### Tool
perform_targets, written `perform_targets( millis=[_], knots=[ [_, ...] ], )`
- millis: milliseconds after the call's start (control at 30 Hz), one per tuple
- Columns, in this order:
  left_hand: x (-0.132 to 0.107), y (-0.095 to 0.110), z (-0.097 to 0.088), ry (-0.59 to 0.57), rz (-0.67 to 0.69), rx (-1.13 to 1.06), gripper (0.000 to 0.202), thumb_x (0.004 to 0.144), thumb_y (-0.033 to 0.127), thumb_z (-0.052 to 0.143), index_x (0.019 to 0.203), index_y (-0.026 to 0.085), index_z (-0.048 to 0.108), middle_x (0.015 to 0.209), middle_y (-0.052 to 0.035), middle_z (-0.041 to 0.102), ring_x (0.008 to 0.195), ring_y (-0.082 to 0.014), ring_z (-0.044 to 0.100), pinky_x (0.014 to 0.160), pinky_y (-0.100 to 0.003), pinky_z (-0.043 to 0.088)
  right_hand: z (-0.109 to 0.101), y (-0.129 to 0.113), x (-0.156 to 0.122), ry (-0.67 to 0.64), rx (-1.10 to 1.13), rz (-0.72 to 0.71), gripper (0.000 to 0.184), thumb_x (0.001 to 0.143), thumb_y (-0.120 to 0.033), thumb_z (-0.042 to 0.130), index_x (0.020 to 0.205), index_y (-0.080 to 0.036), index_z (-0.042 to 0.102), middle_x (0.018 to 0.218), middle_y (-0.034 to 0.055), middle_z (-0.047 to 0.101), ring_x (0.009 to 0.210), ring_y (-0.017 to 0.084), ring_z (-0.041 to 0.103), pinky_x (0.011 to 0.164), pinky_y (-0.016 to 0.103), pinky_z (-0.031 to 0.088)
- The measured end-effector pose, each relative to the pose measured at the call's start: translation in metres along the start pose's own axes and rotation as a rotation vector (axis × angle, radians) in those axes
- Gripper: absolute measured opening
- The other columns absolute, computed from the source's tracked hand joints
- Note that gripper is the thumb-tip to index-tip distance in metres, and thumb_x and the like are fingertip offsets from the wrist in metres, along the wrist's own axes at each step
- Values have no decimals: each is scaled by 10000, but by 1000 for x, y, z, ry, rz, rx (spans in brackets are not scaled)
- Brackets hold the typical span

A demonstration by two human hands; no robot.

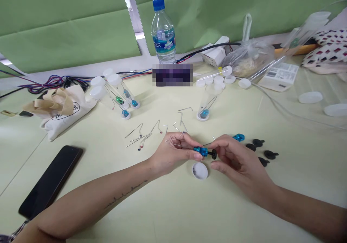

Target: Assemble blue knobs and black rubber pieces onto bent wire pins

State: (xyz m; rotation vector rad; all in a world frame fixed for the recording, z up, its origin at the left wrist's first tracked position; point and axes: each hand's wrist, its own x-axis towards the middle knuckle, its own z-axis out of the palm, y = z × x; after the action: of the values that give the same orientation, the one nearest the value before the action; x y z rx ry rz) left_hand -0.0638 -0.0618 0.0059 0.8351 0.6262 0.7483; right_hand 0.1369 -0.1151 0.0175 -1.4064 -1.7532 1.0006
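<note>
1. Black phone [50, 181] lies on the desk [173, 214], left of the forearms.
2. White cap [200, 171] sits open side up, just nearer than the hands.
3. Left hand [173, 152]: fingers pinch a blue part [201, 151], its black disc [214, 154] facing right.
4. Right hand [241, 160]: fingers apart beside the disc; contact cannot be told.
5. Tubes [206, 103] stand farther back.
6. Bottle [164, 42] stands behind.

the left forearm [100, 194] angles in from near left, the left hand [173, 152] in a pinch. the right forearm [303, 205] enters from near right, the right hand [241, 156] near it, fingers [222, 141] curled, thumb [223, 168] apart.
</note>
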Motion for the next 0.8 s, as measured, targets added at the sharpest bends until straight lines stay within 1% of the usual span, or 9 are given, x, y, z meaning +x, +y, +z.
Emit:
perform_targets(
  millis=[67, 167, 267, 367, 467, 533, 633, 700, 800],
  knots=[
    [0, -1, 0, -12, 7, -4, 194, 620, 89, 840, 757, 130, 709, 787, -30, 749, 726, -137, 713, 739, -271, 571, -1, 0, 0, -38, -1, 0, 242, 916, -486, 524, 890, -252, 582, 731, 0, 518, 595, 146, 450, 520, 279, 367],
    [0, -1, 0, -45, 33, -26, 198, 623, 69, 833, 766, 133, 712, 790, -24, 751, 720, -129, 712, 716, -254, 569, -2, 0, 1, -87, -18, -30, 384, 976, -489, 377, 729, -231, 520, 661, 0, 501, 593, 154, 448, 543, 293, 341],
    [0, 1, 2, -22, 31, -38, 194, 620, 56, 830, 759, 130, 717, 758, -18, 747, 695, -112, 705, 692, -227, 558, -2, 2, 0, -82, 41, -53, 441, 1001, -484, 279, 696, -224, 465, 655, 6, 501, 627, 162, 478, 585, 302, 358],
    [1, 2, 3, 18, 15, -39, 193, 608, 68, 840, 744, 130, 717, 739, -20, 743, 677, -112, 699, 690, -233, 552, -1, 5, -3, -52, 99, 0, 385, 1003, -476, 284, 791, -233, 493, 693, 1, 501, 612, 153, 450, 558, 293, 343],
    [1, 2, 3, 36, 16, -45, 195, 604, 76, 845, 738, 135, 717, 738, -19, 744, 677, -117, 699, 711, -250, 551, -1, 7, -5, 12, 149, 18, 279, 1001, -472, 309, 1034, -267, 494, 783, -3, 504, 594, 141, 427, 540, 287, 337],
    [1, 2, 3, 42, 21, -53, 196, 605, 76, 845, 739, 137, 716, 739, -20, 746, 676, -117, 700, 717, -254, 549, -1, 7, -6, 30, 144, -20, 278, 1005, -459, 304, 1138, -287, 477, 844, 6, 509, 624, 140, 462, 571, 294, 357],
    [1, 1, 2, 54, 26, -60, 202, 606, 78, 845, 744, 137, 711, 732, -21, 747, 661, -113, 697, 708, -250, 545, -2, 6, -5, 15, 72, -78, 317, 1012, -448, 281, 1152, -285, 514, 862, 20, 531, 714, 162, 528, 647, 315, 387],
    [1, 1, 2, 53, 32, -51, 203, 614, 82, 843, 754, 134, 707, 741, -23, 749, 664, -108, 696, 715, -246, 543, -2, 4, -3, 21, 36, -107, 352, 1013, -454, 265, 1129, -271, 544, 819, 22, 548, 760, 181, 550, 710, 331, 406],
    [1, 0, 1, 53, 49, -21, 201, 626, 93, 840, 765, 131, 699, 763, -25, 753, 682, -105, 695, 743, -253, 543, -2, 1, -1, 15, -25, -58, 375, 1010, -455, 282, 1067, -248, 589, 702, 5, 527, 688, 178, 540, 698, 323, 420]
  ],
)
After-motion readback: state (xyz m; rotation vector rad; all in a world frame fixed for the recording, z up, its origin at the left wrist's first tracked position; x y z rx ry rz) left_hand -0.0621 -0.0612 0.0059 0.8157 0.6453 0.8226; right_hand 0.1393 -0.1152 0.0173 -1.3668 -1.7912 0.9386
